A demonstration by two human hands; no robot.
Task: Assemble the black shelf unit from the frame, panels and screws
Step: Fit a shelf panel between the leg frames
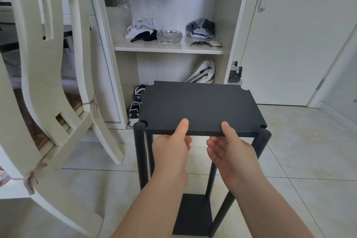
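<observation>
Left hand (170, 149) pinches the near edge of the black panel (199, 106), thumb flat on the top face and the fingers curled below it. I see this panel lying almost level at the top of the frame (142, 152). Its near notched corners are just beside the round tops of the two front posts. I cannot tell if it is fully seated there.

To the right, my right hand (229, 150) grasps the same edge in the same way: thumb on top, fingers under the panel. The two hands are near each other at the middle of the edge. Far below them a lower panel (193, 214) sits between the posts, close to the tiled floor (289, 160), where the frame stands.

Around the task, from left to right: a pale wooden chair (48, 83) is tilted close to the camera. An open wardrobe (170, 49) holds folded clothes and a glass bowl (169, 36) on its shelf, and sneakers (135, 110) at the bottom. At the right is a white door (299, 44) with a metal handle.
</observation>
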